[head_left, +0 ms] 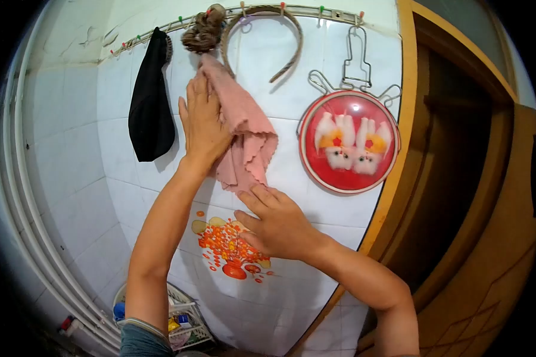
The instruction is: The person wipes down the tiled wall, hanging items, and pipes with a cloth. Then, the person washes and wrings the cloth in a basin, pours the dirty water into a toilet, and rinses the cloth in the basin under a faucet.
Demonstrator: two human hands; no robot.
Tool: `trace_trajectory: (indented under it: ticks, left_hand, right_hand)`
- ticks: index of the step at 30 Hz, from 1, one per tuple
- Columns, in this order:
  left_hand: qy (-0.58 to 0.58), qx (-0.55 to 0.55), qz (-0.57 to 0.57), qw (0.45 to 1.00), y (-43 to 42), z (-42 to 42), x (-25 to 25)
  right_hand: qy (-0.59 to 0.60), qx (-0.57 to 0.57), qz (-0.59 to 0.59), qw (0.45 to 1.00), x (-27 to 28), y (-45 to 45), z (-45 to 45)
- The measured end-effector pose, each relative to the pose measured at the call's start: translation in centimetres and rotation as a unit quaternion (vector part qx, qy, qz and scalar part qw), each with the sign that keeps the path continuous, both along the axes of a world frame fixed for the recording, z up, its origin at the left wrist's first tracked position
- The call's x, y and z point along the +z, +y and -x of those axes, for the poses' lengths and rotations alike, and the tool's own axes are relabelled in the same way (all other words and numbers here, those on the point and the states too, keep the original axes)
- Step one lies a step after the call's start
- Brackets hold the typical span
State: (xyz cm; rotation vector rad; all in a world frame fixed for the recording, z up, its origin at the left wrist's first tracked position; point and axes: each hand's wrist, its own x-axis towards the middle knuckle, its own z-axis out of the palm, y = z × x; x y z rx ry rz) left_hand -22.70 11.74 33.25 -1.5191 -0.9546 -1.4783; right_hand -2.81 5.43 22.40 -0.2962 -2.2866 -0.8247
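A pink cloth [250, 128] with a scalloped edge hangs from the hook rail, its top beneath a brown scrunchie-like hair piece [204, 33]. My left hand [205, 125] lies against the cloth's left side, fingers stretched upward; its thumb is hidden. Below, my right hand [278, 223] has its fingers extended and apart, with the fingertips at the cloth's lower edge. A braided headband [295, 44] hangs just right of the cloth's top. To the left of my left hand hangs a black fabric item [152, 104].
The rail [309, 13] with coloured hooks runs along the white tiled wall. A round red mirror-like item [349, 143] hangs by its wire stand, its animal picture upside down. Orange flower decal [232, 250], basket shelf [193, 318], white pipes [18, 178] and wooden door frame [393, 196] surround my arms.
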Motion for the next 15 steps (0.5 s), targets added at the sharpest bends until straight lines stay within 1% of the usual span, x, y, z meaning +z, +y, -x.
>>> trace_trajectory:
  ticks: [1,3,4,5,6,7,8,9,11,12,13,15]
  left_hand:
    - [0.002,0.0,0.001,1.0,-0.4,-0.7,-0.5]
    - [0.046,-0.112,-0.061,0.991,-1.3,-2.3,-1.9]
    - [0.07,-0.096,-0.078,0.99,0.5,-2.5,-2.9]
    - [0.073,-0.095,-0.077,0.99,0.5,-2.5,-2.8]
    - [0.101,0.014,-0.062,0.993,0.5,-2.4,-2.8]
    - [0.127,0.124,-0.045,0.983,0.2,-2.7,-2.7]
    - [0.082,0.088,0.008,0.993,-0.6,-3.3,-2.4]
    - [0.083,0.087,0.008,0.993,-0.4,-3.7,-2.5]
    - [0.065,-0.011,-0.021,0.998,0.3,-4.2,-3.1]
    - [0.122,-0.055,-0.063,0.989,0.5,-4.2,-3.3]
    - [0.121,-0.053,-0.061,0.989,0.0,-4.7,-3.2]
    - [0.178,0.056,-0.013,0.982,-1.1,-5.6,-2.8]
  right_hand:
    - [0.002,0.0,0.001,1.0,-0.1,-0.1,-0.5]
    - [0.008,0.007,-0.001,1.0,-0.2,-0.3,-1.5]
    - [0.01,0.007,-0.001,1.0,-0.3,-0.4,-2.0]
    - [0.013,0.005,0.007,1.0,-0.4,-0.5,-2.5]
    - [0.016,0.003,0.015,1.0,-0.5,-0.6,-2.9]
    - [0.017,0.003,0.017,1.0,-0.7,-0.8,-3.5]
    - [0.024,0.015,0.021,0.999,-0.8,-0.9,-3.9]
    - [0.03,0.025,0.025,0.999,-0.9,-1.2,-4.3]
    - [0.03,0.032,0.031,0.999,-0.9,-1.7,-5.2]
    - [0.029,0.036,0.033,0.998,-1.0,-1.9,-5.5]
    - [0.028,0.037,0.035,0.998,-1.0,-2.0,-5.8]
    - [0.028,0.04,0.04,0.998,-1.1,-2.2,-6.4]
